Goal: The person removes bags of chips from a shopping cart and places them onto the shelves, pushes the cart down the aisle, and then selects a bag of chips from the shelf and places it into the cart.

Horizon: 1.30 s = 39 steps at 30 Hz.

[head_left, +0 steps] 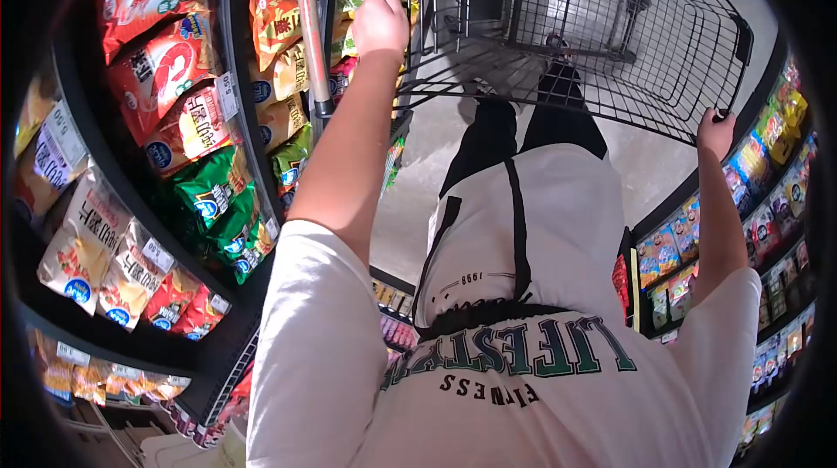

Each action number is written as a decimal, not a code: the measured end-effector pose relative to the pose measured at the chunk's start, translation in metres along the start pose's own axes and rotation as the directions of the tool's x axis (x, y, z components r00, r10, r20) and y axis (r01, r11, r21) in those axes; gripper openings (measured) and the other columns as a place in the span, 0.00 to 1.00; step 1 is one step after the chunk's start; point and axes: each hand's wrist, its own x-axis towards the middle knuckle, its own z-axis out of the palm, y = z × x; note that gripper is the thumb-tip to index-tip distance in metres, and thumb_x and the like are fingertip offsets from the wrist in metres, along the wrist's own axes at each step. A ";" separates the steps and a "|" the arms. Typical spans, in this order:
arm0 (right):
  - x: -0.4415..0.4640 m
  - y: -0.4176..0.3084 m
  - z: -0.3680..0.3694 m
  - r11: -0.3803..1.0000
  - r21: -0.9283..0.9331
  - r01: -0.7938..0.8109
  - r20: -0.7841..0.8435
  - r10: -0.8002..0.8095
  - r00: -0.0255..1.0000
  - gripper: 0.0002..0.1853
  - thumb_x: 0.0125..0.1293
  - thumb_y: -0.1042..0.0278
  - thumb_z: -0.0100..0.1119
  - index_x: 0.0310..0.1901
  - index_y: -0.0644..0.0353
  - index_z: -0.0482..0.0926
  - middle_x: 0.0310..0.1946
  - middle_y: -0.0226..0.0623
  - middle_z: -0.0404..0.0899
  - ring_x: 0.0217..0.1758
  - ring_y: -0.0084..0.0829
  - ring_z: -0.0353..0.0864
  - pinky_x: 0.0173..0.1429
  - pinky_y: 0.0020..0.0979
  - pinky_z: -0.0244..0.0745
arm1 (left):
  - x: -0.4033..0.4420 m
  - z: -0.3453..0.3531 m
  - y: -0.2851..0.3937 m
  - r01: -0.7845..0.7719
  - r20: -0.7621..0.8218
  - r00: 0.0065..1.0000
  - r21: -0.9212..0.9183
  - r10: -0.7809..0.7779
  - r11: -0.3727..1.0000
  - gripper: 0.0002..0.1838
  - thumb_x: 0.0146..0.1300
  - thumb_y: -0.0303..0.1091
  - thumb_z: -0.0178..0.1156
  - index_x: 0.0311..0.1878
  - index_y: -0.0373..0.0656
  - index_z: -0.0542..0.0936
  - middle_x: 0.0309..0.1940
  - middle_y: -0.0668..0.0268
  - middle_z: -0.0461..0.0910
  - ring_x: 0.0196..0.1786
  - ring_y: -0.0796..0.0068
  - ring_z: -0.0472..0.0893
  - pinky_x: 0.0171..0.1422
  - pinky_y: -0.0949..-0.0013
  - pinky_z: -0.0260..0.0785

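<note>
A black wire shopping cart (663, 84) stands crosswise in front of the body, its basket toward the top right. My left hand (381, 21) is closed on the cart's dark frame near its left end, beside snack bags on a shelf. Just left of that hand is a red bar (310, 23) with a black end cap. At the far right, my right hand (716, 133) is closed around the cart's rim at the corner. Parts of the fingers of both hands are hidden.
On the left, curved-looking shelves hold red snack bags (161, 75), green bags (214, 193) and white bags (83, 241), with price tags along the edges. More shelves with small colourful packs (676, 241) stand on the right. Grey floor (401, 219) shows around the legs.
</note>
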 end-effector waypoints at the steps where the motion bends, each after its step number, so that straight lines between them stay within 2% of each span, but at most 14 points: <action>1: 0.005 0.000 -0.002 1.000 -0.002 0.013 -0.001 -0.013 1.000 0.22 0.63 0.49 0.54 0.52 0.57 0.76 0.44 0.47 0.85 0.51 0.50 0.83 0.55 0.46 0.75 | -0.001 0.004 0.000 0.000 -0.019 1.000 0.035 0.001 0.999 0.20 0.76 0.50 0.40 0.52 0.43 0.71 0.38 0.42 0.83 0.45 0.37 0.82 0.52 0.41 0.72; 6: 0.018 0.004 -0.003 0.983 0.039 0.181 -0.049 -0.179 0.983 0.20 0.65 0.58 0.56 0.52 0.64 0.72 0.45 0.58 0.80 0.51 0.56 0.80 0.56 0.48 0.74 | -0.011 -0.003 0.015 0.095 0.020 0.995 0.081 -0.096 0.992 0.18 0.76 0.49 0.41 0.52 0.43 0.69 0.36 0.42 0.84 0.42 0.39 0.83 0.49 0.42 0.74; 9: 0.021 0.010 -0.007 0.974 -0.020 0.227 0.061 -0.226 0.972 0.23 0.65 0.61 0.57 0.56 0.65 0.67 0.52 0.62 0.74 0.56 0.60 0.76 0.60 0.51 0.73 | -0.013 -0.001 0.008 0.115 0.096 0.989 0.020 -0.116 0.993 0.19 0.74 0.47 0.44 0.53 0.41 0.68 0.37 0.42 0.84 0.44 0.39 0.84 0.52 0.43 0.74; 11: 0.021 0.007 -0.018 0.977 -0.088 0.195 0.157 -0.179 0.971 0.27 0.64 0.60 0.60 0.58 0.64 0.63 0.57 0.64 0.68 0.60 0.63 0.72 0.63 0.51 0.71 | -0.025 -0.018 0.015 0.189 0.229 0.957 -0.031 -0.177 0.982 0.23 0.70 0.49 0.50 0.58 0.40 0.67 0.47 0.38 0.81 0.53 0.40 0.81 0.61 0.46 0.71; 15: 0.064 0.027 -0.010 0.913 -0.309 0.268 0.354 -0.151 0.923 0.36 0.62 0.55 0.64 0.67 0.61 0.60 0.62 0.64 0.63 0.64 0.61 0.70 0.69 0.47 0.68 | -0.048 -0.031 -0.007 0.026 0.291 0.957 -0.084 0.000 0.996 0.33 0.68 0.47 0.55 0.70 0.40 0.62 0.63 0.42 0.72 0.68 0.50 0.72 0.72 0.54 0.65; 17: 0.064 -0.001 -0.041 0.869 -0.395 0.300 0.421 -0.119 0.899 0.39 0.62 0.54 0.65 0.69 0.60 0.59 0.65 0.62 0.60 0.67 0.59 0.67 0.71 0.46 0.66 | -0.072 -0.032 -0.026 -0.265 0.041 0.959 -0.220 0.280 0.939 0.28 0.68 0.43 0.58 0.67 0.40 0.69 0.60 0.45 0.75 0.66 0.49 0.73 0.70 0.54 0.66; 20: 0.018 -0.054 -0.091 0.861 -0.252 0.441 0.175 -0.408 0.896 0.37 0.61 0.58 0.66 0.69 0.61 0.63 0.65 0.61 0.59 0.69 0.59 0.64 0.72 0.47 0.64 | -0.112 -0.084 -0.031 -0.497 -0.189 0.862 -0.488 0.470 0.717 0.15 0.68 0.33 0.59 0.55 0.39 0.80 0.50 0.54 0.79 0.53 0.54 0.79 0.62 0.59 0.71; 23: -0.009 -0.087 -0.083 0.790 -0.113 0.602 0.110 -0.593 0.798 0.37 0.60 0.62 0.67 0.68 0.61 0.63 0.64 0.62 0.60 0.68 0.60 0.63 0.71 0.49 0.64 | -0.147 -0.136 -0.060 -0.170 0.000 0.967 -0.743 0.253 0.647 0.14 0.70 0.32 0.57 0.54 0.37 0.79 0.45 0.59 0.81 0.49 0.67 0.80 0.56 0.67 0.73; 27: -0.079 -0.128 -0.066 0.608 0.040 0.793 0.124 -0.791 0.600 0.34 0.60 0.64 0.67 0.66 0.61 0.64 0.63 0.63 0.60 0.66 0.61 0.63 0.70 0.50 0.63 | -0.158 -0.066 -0.178 0.005 -0.040 0.985 -0.966 -0.166 0.259 0.13 0.72 0.35 0.57 0.54 0.41 0.80 0.38 0.67 0.80 0.38 0.77 0.79 0.43 0.73 0.72; 29: -0.143 -0.167 -0.074 0.589 0.158 0.793 0.223 -0.803 0.552 0.33 0.61 0.65 0.67 0.66 0.61 0.64 0.63 0.63 0.59 0.67 0.61 0.62 0.71 0.49 0.63 | -0.177 -0.065 -0.229 0.157 0.145 0.892 -0.988 -0.427 -0.008 0.13 0.72 0.36 0.58 0.56 0.43 0.78 0.38 0.68 0.78 0.35 0.78 0.77 0.39 0.73 0.72; 33: -0.226 -0.206 -0.062 0.518 0.195 0.833 0.295 -0.841 0.454 0.31 0.61 0.71 0.64 0.66 0.56 0.64 0.58 0.51 0.62 0.55 0.48 0.72 0.61 0.44 0.72 | -0.211 -0.026 -0.338 0.033 0.259 0.534 -0.957 -0.805 -0.287 0.26 0.68 0.39 0.62 0.66 0.49 0.64 0.45 0.69 0.75 0.41 0.79 0.76 0.36 0.69 0.73; 35: -0.252 -0.219 -0.052 0.471 0.285 0.835 0.300 -0.871 0.389 0.32 0.61 0.71 0.64 0.66 0.55 0.64 0.59 0.52 0.62 0.56 0.50 0.71 0.62 0.44 0.71 | -0.224 -0.028 -0.381 0.023 0.346 0.399 -0.929 -0.849 -0.369 0.35 0.66 0.40 0.66 0.70 0.51 0.57 0.48 0.66 0.76 0.49 0.74 0.77 0.46 0.63 0.74; 37: -0.267 -0.230 -0.044 0.245 0.181 0.952 0.246 -0.949 0.198 0.31 0.61 0.72 0.63 0.66 0.55 0.64 0.59 0.55 0.64 0.59 0.54 0.70 0.64 0.45 0.71 | -0.236 -0.046 -0.389 -0.180 0.195 0.410 -0.940 -0.891 -0.288 0.40 0.65 0.41 0.68 0.72 0.52 0.54 0.52 0.65 0.77 0.54 0.69 0.77 0.54 0.61 0.71; 39: -0.296 -0.257 -0.066 0.415 0.181 0.892 0.389 -0.863 0.322 0.27 0.61 0.71 0.64 0.63 0.56 0.70 0.57 0.56 0.68 0.61 0.55 0.72 0.64 0.45 0.71 | -0.237 -0.059 -0.406 -0.173 0.208 0.446 -0.934 -0.871 -0.312 0.45 0.63 0.43 0.69 0.74 0.52 0.50 0.56 0.64 0.76 0.58 0.66 0.76 0.59 0.62 0.68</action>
